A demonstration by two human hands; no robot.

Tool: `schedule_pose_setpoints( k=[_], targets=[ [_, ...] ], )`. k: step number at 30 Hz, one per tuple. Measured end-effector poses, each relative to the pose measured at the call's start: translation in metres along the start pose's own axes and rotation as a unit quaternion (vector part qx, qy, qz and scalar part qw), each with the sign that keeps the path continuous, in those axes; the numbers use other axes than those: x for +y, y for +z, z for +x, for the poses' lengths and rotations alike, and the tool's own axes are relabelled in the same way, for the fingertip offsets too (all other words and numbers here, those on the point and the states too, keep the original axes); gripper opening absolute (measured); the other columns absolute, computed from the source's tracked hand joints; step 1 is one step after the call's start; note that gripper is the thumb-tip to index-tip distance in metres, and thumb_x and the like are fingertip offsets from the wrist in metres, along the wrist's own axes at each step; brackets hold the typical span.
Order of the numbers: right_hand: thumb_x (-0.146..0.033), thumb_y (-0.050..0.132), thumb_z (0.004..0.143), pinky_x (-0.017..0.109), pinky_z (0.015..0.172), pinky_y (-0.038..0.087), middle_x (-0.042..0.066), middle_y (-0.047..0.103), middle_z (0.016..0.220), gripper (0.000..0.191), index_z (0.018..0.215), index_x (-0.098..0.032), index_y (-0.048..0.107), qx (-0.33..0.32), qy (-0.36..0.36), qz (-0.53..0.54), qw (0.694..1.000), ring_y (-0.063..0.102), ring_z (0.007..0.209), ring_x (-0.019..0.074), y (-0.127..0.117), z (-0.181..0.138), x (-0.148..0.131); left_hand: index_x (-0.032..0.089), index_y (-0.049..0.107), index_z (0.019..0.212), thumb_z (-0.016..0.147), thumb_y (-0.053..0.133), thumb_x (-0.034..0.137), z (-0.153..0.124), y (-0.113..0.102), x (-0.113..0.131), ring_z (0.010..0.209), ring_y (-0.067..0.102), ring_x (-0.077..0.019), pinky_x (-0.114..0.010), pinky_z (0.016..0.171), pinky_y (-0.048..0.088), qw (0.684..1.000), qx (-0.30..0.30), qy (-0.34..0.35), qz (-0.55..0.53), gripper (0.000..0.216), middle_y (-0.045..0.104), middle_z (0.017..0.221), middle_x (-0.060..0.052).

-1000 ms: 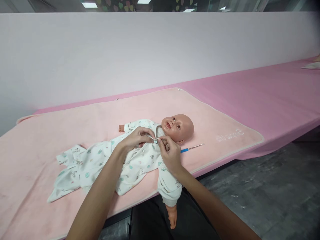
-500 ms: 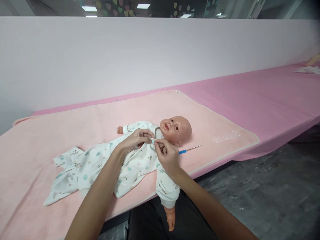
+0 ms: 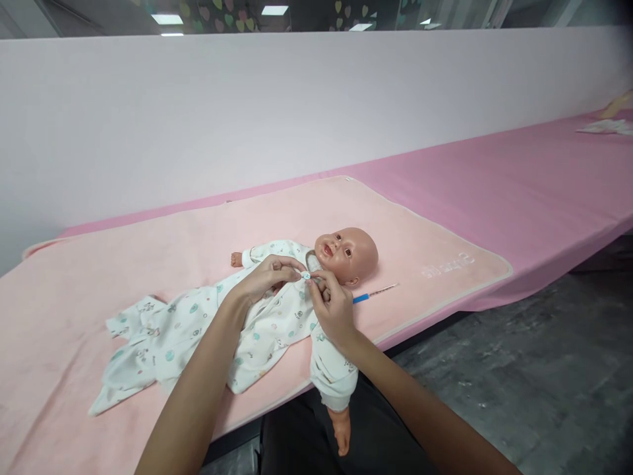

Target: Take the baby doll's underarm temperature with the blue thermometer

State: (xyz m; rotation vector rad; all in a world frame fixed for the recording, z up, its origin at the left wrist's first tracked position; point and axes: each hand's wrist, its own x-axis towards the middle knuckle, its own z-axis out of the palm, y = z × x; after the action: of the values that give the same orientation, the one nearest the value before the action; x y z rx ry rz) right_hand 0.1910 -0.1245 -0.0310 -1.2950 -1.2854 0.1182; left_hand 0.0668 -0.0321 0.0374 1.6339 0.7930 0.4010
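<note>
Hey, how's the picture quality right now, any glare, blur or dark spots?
Head view: soft light, with a slight sheen on the doll's head; head view: bright panels along the top; head view: lettering too smeared to read, while the left hand and right hand look fairly clear; head view: darkening at the upper right corner.

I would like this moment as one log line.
left hand: pinches garment front | right hand: pinches garment front | doll: lies on mat
</note>
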Motion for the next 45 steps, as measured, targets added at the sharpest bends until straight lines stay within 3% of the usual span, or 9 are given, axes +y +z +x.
schedule_pose_setpoints(
  k=[9,22,30,45],
  targets=[
    [-0.031,0.046,0.086,0.02,0.047,0.033,-0.004,0.047,0.052,0.018,0.081,-0.017,0.056,0.02,0.002,0.012,1.0,0.042,0.046,0.0081,0.0021,-0.0002,0.0015,0.013,0.06,0.078,0.063,0.068,0.026,-0.0034,0.001,0.0026,0.036,0.03,-0.0023,-0.014,0.032,0.026,1.0,-0.017,-0.004,-0.017,0.021,0.039,0.042,0.009],
    [-0.028,0.05,0.084,0.019,0.046,0.033,-0.008,0.037,0.047,0.013,0.079,-0.017,0.056,0.042,-0.017,-0.03,0.999,0.039,0.042,0.007,0.0038,-0.0006,0.0031,0.012,0.063,0.079,0.064,0.066,0.027,-0.0031,-0.0002,0.0003,0.035,0.031,-0.0029,-0.015,0.033,0.026,1.0,-0.016,-0.001,-0.02,0.021,0.038,0.041,0.008],
    [-0.023,0.048,0.085,0.02,0.048,0.038,-0.003,0.054,0.055,0.014,0.088,-0.018,0.061,0.02,-0.074,-0.025,0.997,0.046,0.045,0.008,0.003,-0.003,0.0023,0.013,0.064,0.074,0.065,0.063,0.024,-0.0022,-0.0003,-0.0001,0.036,0.03,-0.0036,-0.016,0.034,0.023,1.0,-0.007,-0.008,-0.021,0.015,0.039,0.041,0.007],
    [-0.018,0.046,0.085,0.021,0.052,0.042,0.001,0.062,0.06,0.022,0.094,-0.017,0.066,0.026,-0.099,-0.041,0.994,0.05,0.047,0.0087,0.0041,-0.0023,0.0044,0.013,0.061,0.071,0.067,0.058,0.019,-0.0007,0.0003,-0.0008,0.039,0.029,-0.0032,-0.016,0.035,0.022,0.999,-0.001,-0.01,-0.054,0.008,0.04,0.046,0.007]
  ],
)
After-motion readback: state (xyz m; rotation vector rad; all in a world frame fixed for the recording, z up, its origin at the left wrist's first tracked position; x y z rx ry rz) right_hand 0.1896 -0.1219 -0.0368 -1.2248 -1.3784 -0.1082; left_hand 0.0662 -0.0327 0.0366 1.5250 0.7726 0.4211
